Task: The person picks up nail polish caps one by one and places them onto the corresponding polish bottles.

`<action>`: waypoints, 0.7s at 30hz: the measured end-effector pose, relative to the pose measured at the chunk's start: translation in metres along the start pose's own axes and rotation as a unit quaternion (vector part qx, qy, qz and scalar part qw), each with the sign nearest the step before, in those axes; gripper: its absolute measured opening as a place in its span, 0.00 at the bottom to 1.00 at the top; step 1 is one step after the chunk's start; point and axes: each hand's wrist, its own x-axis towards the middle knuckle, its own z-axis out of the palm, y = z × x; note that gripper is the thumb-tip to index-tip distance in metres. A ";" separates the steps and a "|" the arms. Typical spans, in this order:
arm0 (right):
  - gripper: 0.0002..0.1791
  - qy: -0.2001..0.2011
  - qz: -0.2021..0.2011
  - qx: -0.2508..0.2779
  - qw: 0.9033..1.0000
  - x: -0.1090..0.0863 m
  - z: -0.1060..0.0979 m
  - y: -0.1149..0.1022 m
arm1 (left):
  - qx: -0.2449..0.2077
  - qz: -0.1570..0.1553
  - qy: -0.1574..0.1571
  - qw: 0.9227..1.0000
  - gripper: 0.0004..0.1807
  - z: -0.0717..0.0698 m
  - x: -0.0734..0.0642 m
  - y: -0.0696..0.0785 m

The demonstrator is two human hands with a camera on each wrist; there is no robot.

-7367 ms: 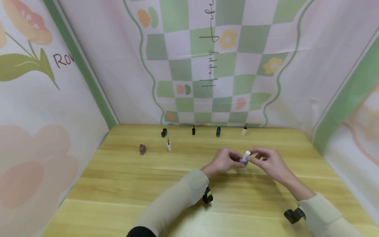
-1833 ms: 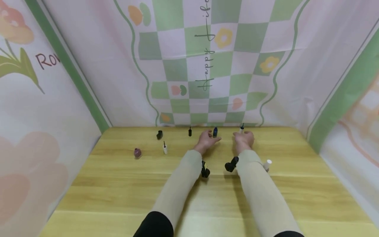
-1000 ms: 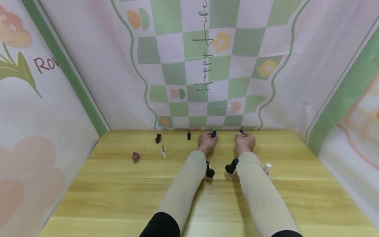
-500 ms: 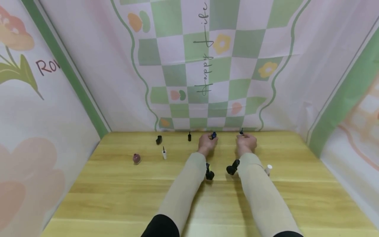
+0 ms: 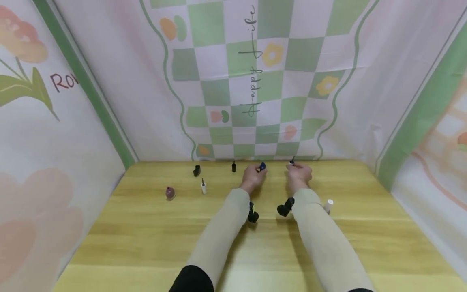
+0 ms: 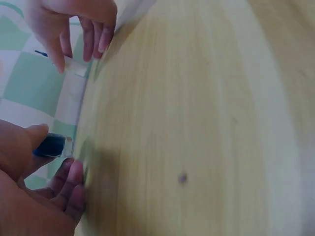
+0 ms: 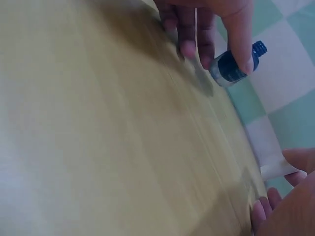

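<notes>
My left hand (image 5: pixel 254 177) is at the back edge of the table, pinching a small blue nail polish bottle (image 7: pixel 230 68) between thumb and finger. The bottle has no cap; its threaded neck shows in the right wrist view. To its right my right hand (image 5: pixel 300 174) pinches a white nail polish cap (image 6: pixel 76 67), whose dark brush (image 5: pixel 293 157) sticks up and leans a little. In the wrist views both things appear raised slightly off the wood, a gap apart from each other. The other fingers of each hand hang near the tabletop.
To the left stand a black brush cap (image 5: pixel 234 166), a dark bottle (image 5: pixel 197 170), a white brush cap (image 5: pixel 203 187) and a mauve bottle (image 5: pixel 170 193). A white-capped bottle (image 5: pixel 328 205) is partly hidden by my right sleeve. A patterned cloth wall (image 5: pixel 240 93) rises behind the table (image 5: pixel 153 227).
Both hands have left the white-capped bottle, now standing at right, and reached the back edge. The left took the blue bottle; the right took the white brush cap and shifted it slightly left.
</notes>
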 end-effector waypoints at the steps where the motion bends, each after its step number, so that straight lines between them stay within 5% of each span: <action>1: 0.21 -0.006 -0.001 -0.003 1.000 -0.003 0.001 0.000 | 0.004 0.004 -0.002 1.000 0.22 -0.003 -0.002 -0.001; 13: 0.24 -0.115 -0.007 -0.018 0.993 -0.033 -0.002 -0.006 | 0.001 0.034 -0.010 0.999 0.21 -0.032 -0.016 -0.014; 21: 0.26 -0.172 -0.042 -0.035 0.984 -0.045 -0.009 -0.006 | -0.042 0.042 -0.062 0.996 0.17 -0.055 -0.030 -0.017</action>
